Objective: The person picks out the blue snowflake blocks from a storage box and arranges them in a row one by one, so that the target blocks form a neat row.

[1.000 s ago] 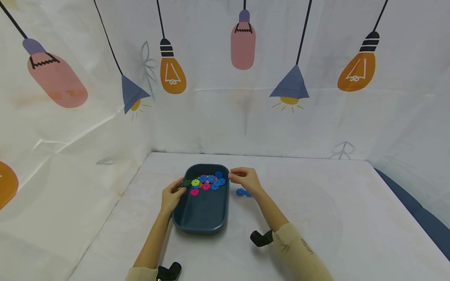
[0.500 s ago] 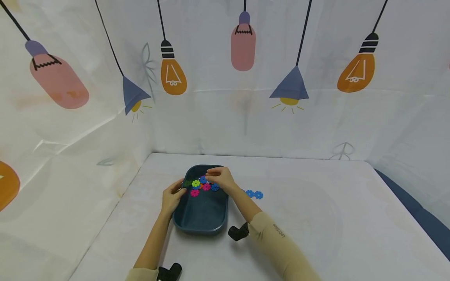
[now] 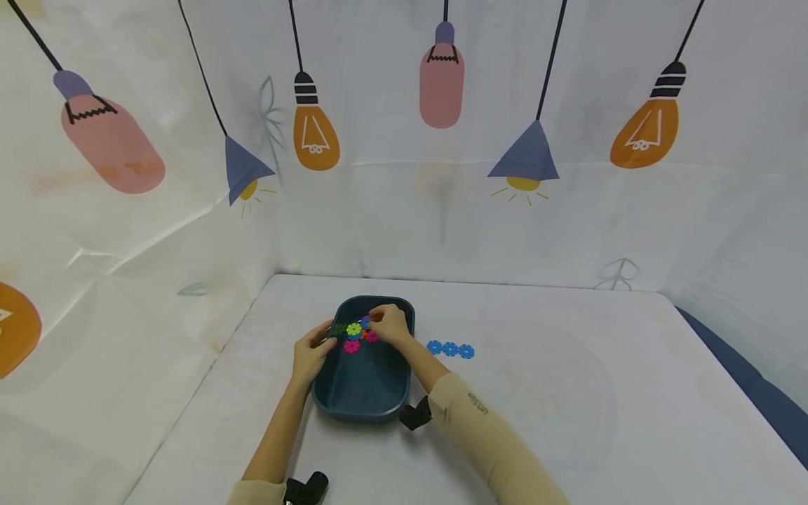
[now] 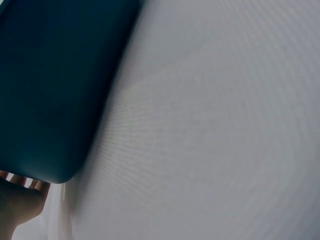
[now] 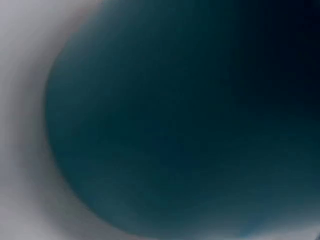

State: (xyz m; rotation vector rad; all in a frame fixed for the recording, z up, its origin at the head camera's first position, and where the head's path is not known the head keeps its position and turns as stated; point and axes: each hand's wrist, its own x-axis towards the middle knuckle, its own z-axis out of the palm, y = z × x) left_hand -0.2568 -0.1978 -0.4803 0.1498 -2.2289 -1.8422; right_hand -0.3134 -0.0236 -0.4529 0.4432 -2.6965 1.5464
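A dark teal rectangular tray (image 3: 361, 393) stands on the white table, flower-shaped plastic discs gathered toward its far end. Among them show a yellow-green disc (image 3: 354, 329), a pink disc (image 3: 351, 346) and a blue disc (image 3: 365, 322). My left hand (image 3: 311, 356) grips the tray's left rim, thumb on the rim; the left wrist view also shows its fingers at the tray's edge. Inside the tray, my right hand (image 3: 391, 327) has bent fingers down at the discs and hides some. I cannot tell whether it pinches one. The right wrist view shows mainly blurred tray wall (image 5: 150, 125).
Three blue flower discs (image 3: 450, 348) lie in a row on the table (image 3: 536, 421), right of the tray. A white sheet (image 3: 391, 210) printed with lamps hangs behind the table. Black wrist devices (image 3: 415, 414) stick out near both sleeves.
My right hand has moved left from beside the tray's right rim to over the discs inside it, uncovering the blue row on the table. My left hand keeps its grip on the rim.
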